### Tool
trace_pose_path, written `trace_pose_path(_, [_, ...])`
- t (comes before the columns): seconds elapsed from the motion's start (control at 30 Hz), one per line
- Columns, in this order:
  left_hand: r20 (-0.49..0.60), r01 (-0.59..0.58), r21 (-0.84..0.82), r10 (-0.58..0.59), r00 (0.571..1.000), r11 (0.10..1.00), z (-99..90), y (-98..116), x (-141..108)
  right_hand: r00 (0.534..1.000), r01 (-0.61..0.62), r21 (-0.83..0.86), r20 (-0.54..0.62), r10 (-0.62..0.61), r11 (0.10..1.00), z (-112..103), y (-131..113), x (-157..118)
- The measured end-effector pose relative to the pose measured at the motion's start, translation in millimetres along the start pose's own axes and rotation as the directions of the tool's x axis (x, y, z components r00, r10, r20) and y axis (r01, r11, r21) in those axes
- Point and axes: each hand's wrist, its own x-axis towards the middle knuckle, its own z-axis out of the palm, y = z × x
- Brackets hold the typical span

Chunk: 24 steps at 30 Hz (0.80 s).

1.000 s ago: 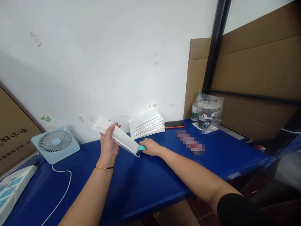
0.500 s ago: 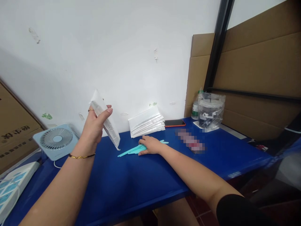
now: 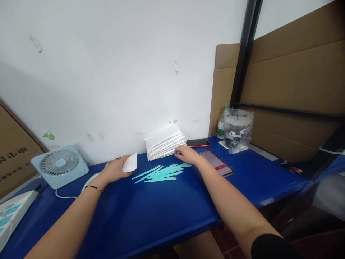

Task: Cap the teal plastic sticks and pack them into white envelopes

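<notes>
My left hand [image 3: 116,169] is closed round a flat white plastic packet [image 3: 129,163], low over the blue table; one end stands out past the thumb side, and the middle is hidden by the hand. A loose heap of thin teal plastic sticks [image 3: 163,173] lies on the table between my hands. My right hand [image 3: 186,153] is at the lower right corner of a fanned stack of white packets [image 3: 163,143] leaning against the wall. Its fingers are curled together, and I cannot tell whether they grip a packet.
An orange-edged phone [image 3: 198,143] lies behind my right hand, and a lit phone [image 3: 219,163] lies beside the wrist. A bagged cup [image 3: 238,131] and a bottle [image 3: 221,126] stand at the back right. On the left are a blue fan [image 3: 60,163] and a white tray [image 3: 24,205].
My left hand has lowered the white packet from upright to near the table. My right hand has left the teal sticks, now more spread out, and moved up and right to the stack.
</notes>
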Motion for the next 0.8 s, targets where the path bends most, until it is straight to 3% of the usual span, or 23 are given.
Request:
trace_pose_path(0.07, [0.055,-0.004,-0.059,0.007,0.998,0.998,15.4,-6.8,1.2,0.996,-0.055,-0.009,0.069,0.055,0.998,-6.3,14.8,-7.0])
trace_pose_path(0.13, [0.038,-0.030,-0.176,0.038,0.999,0.984,16.9,-5.9,1.8,0.988,-0.097,-0.023,0.120,0.099,0.995,-7.4,23.2,-12.3])
trace_pose_path(0.27, [-0.157,-0.093,-0.462,0.022,0.987,0.882,-19.0,14.7,3.4,0.990,-0.099,-0.012,0.100,0.099,0.995,-3.5,23.4,-13.8])
trace_pose_path(0.33, [-0.304,-0.182,-0.646,-0.031,0.952,0.742,-45.7,29.7,4.2,0.992,-0.095,0.001,0.088,0.095,0.995,-2.1,20.6,-12.3])
trace_pose_path(0.43, [-0.445,-0.361,-0.841,-0.136,0.885,0.404,-78.6,51.3,3.2,0.987,-0.117,0.000,0.107,0.116,0.993,-0.8,19.4,-11.4])
trace_pose_path(0.53, [-0.465,-0.441,-0.885,-0.240,0.852,0.149,-95.9,65.9,-0.5,0.984,-0.129,-0.001,0.126,0.128,0.992,0.6,21.8,-12.0])
trace_pose_path(0.6, [-0.465,-0.470,-0.881,-0.273,0.842,0.048,-100.8,68.4,-2.3,0.984,-0.131,0.000,0.122,0.130,0.991,1.4,23.8,-12.2])
trace_pose_path(0.7, [-0.485,-0.494,-0.868,-0.284,0.827,0.045,-100.9,57.0,-1.2,0.986,-0.130,0.000,0.109,0.129,0.992,1.7,25.0,-11.9])
trace_pose_path(0.8, [-0.492,-0.423,-0.868,-0.332,0.805,0.260,-90.1,27.8,3.0,0.985,-0.135,-0.011,0.106,0.136,0.991,-0.4,24.0,-12.0])
